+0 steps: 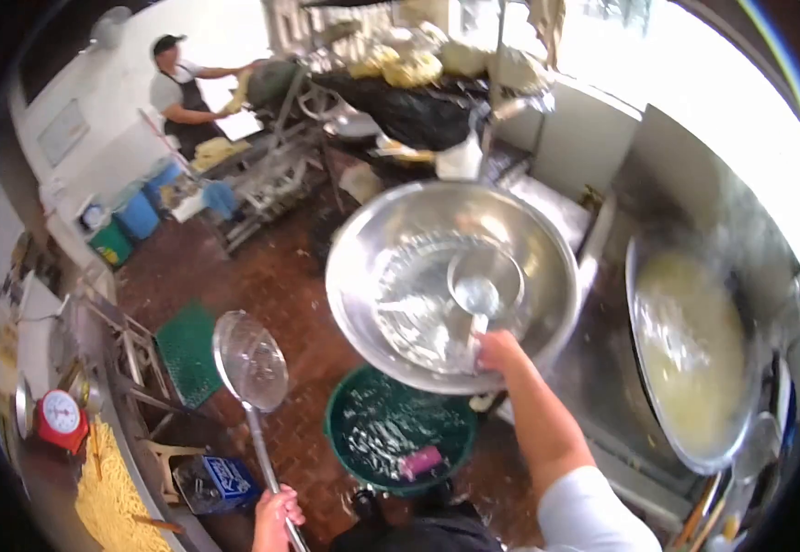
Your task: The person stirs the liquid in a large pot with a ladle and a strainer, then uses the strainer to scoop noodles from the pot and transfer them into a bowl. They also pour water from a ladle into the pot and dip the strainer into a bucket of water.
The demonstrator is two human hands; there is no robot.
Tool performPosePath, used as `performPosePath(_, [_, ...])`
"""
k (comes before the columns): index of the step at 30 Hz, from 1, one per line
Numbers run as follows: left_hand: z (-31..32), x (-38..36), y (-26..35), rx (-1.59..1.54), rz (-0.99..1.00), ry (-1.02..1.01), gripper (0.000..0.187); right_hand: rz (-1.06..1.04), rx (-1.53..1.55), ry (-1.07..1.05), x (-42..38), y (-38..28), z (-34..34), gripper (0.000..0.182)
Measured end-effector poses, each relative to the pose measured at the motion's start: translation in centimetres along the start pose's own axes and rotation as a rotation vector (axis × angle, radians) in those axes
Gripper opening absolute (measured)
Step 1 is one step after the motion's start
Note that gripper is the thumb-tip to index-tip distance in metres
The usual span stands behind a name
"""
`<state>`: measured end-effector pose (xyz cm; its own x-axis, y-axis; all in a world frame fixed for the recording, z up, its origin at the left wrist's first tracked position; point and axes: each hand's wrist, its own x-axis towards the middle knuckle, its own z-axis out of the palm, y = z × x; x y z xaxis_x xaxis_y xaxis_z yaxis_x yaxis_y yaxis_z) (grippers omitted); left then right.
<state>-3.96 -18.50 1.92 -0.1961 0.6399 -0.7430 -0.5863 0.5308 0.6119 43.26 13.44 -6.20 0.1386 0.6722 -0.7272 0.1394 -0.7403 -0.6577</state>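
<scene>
Both hands have a full grip: the left hand (pixel 274 517) is wrapped low around the long handle of a skimmer (pixel 250 360), its round mesh head raised above the brick floor, while the right hand (pixel 498 351) pinches the near rim of a big steel bowl (pixel 451 281), tilted up over a green tub (pixel 398 442). That bowl looks light but wet and slippery, so the rim wants a firm pinch. It is shiny, with a ladle (pixel 483 283) lying inside. Beyond, a steaming wok (pixel 694 354) sits on the right.

Commercial kitchen: huge wok (pixel 694 359), noodle heaps (pixel 115 501)
</scene>
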Motion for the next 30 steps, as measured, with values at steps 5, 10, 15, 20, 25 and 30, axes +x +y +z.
performPosePath(5, [-1.2, -1.2, 0.2, 0.039, -0.042, 0.057, 0.012, 0.035, 0.522, -0.092, -1.6, -0.9, 3.1, 0.028])
performPosePath(10, [-3.2, 0.3, -0.1, 0.018, -0.048, 0.043, 0.016, -0.2, 0.785, -0.225, 1.3, -2.1, 5.1, 0.012])
performPosePath(15, [-4.9, -0.5, -0.2, 0.041, -0.073, 0.039, 0.018, -0.5, 0.551, -0.19, -13.7, -2.4, 7.2, 0.034])
performPosePath(20, [-6.7, -0.3, -0.5, 0.022, -0.091, 0.032, 0.019, -0.372, 0.307, -0.627, -24.4, 2.2, 8.4, 0.033])
performPosePath(25, [-9.1, -0.4, -1.2, -0.018, -0.119, 0.017, 0.018, -0.037, 0.094, -0.94, -23.6, 9.9, 12.1, 0.028])
performPosePath(30, [-10.9, -1.7, -2.0, 0.066, -0.104, -0.013, 0.006, -0.058, -0.334, -0.559, -15.7, 17.2, 16.8, 0.034])
